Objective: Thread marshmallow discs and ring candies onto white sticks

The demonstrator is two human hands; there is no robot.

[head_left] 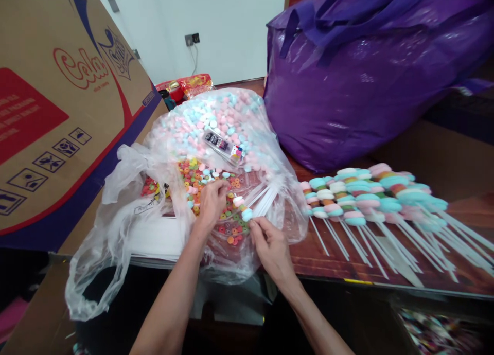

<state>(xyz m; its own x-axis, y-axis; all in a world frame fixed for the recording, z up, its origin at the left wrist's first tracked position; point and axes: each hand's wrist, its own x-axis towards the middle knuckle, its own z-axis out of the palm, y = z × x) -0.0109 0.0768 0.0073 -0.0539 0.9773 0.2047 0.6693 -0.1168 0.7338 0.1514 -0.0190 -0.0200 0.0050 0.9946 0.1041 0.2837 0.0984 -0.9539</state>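
My right hand (272, 244) pinches the lower end of a short marshmallow skewer (243, 208), its fingertips just below a pale blue piece. Pink-white and blue marshmallows with an orange ring between them are threaded on it. To its left, my left hand (212, 200) hovers over colourful ring-shaped pieces (230, 239), thumb and fingers drawn together; whatever they may hold is hidden. Behind the hands, a clear plastic bag (291, 211) is heaped with pink, blue and white marshmallows (231, 108). White sticks (266, 200) lie on the plastic beside the skewer.
Finished-looking marshmallow skewers (355, 195) lie in rows on the wooden table (309, 265) at right. A purple bag (347, 87) stands behind them. A large cardboard box (50, 113) leans at left, near a crumpled plastic bag (127, 190). A small labelled pack (224, 146) rests on the marshmallows.
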